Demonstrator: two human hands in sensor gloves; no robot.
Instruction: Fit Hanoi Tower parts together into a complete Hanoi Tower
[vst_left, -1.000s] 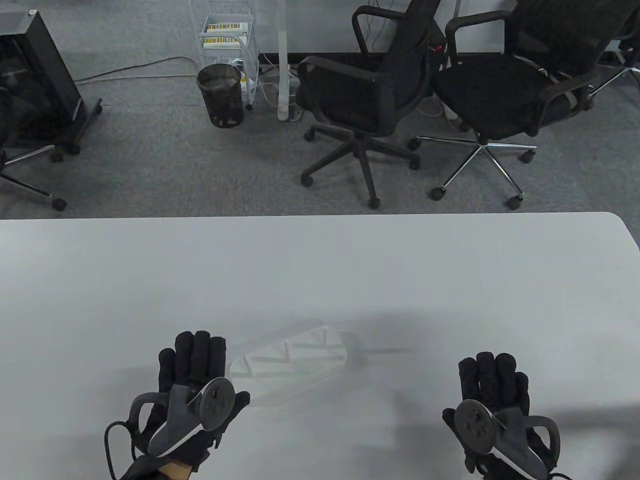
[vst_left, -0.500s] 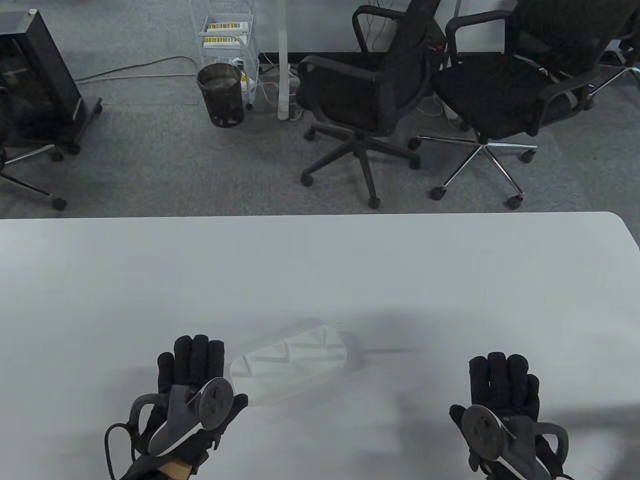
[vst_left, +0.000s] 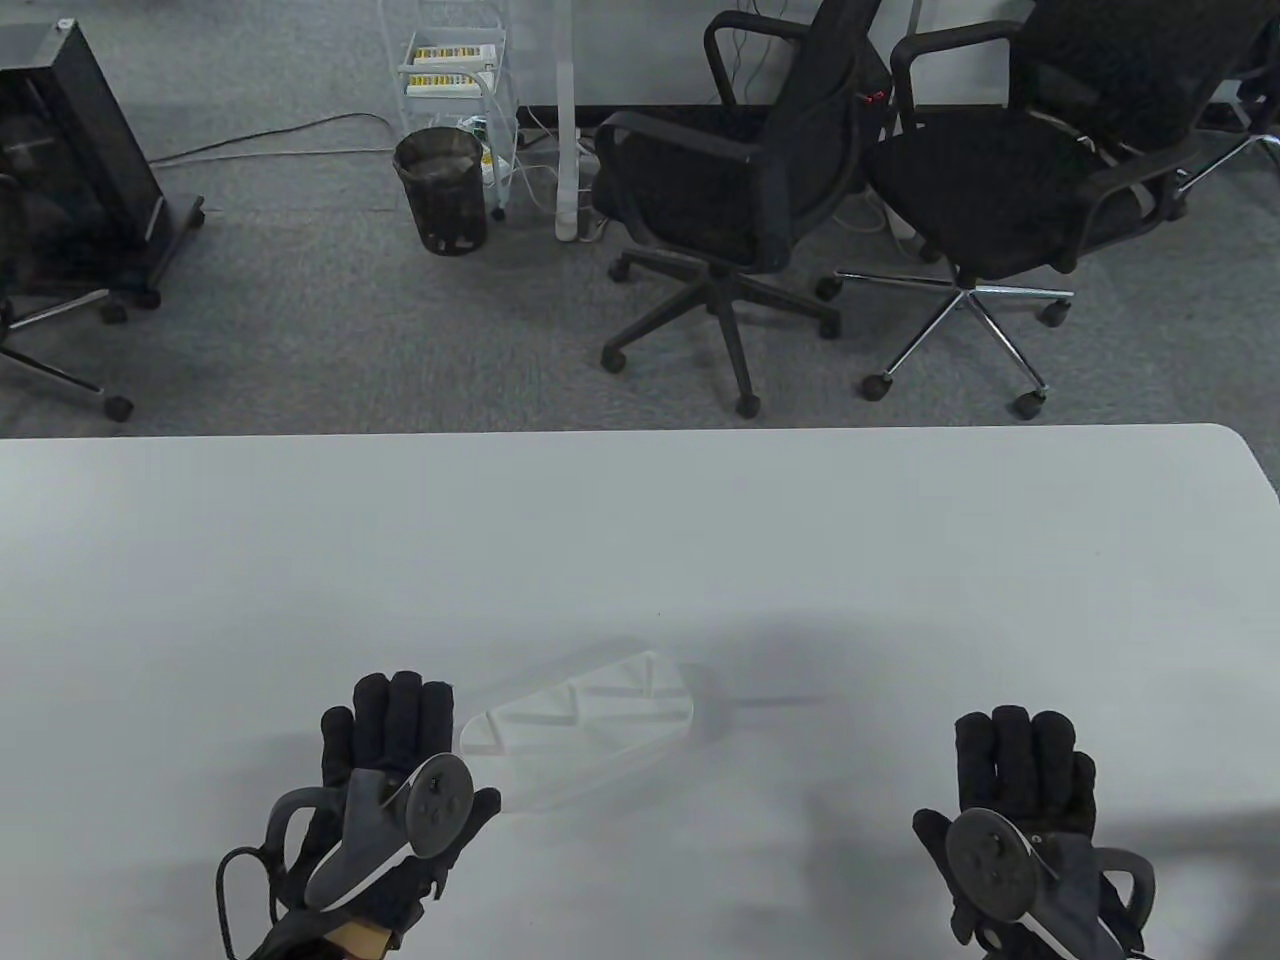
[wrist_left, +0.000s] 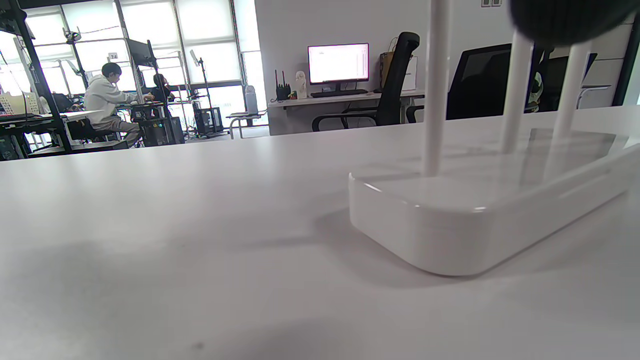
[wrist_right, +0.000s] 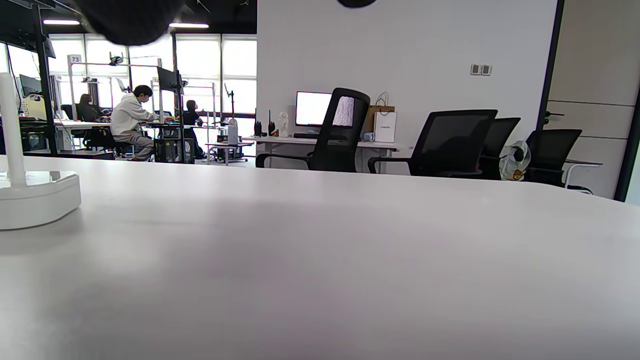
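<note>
Plainly, both hands lie flat on the white bench (vst_left: 640, 540), palms down. The left hand (vst_left: 395, 770) has its grip spread, fingers straight, holding nothing, just beside the left end of the white Hanoi Tower base (vst_left: 575, 715) with its three upright pegs. The right hand (vst_left: 1020, 800), likewise spread and empty, rests well apart from the base.

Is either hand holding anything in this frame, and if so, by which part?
Nothing is held. The left hand lies flat on the table beside the white base; the right hand lies flat, well apart from it.
</note>
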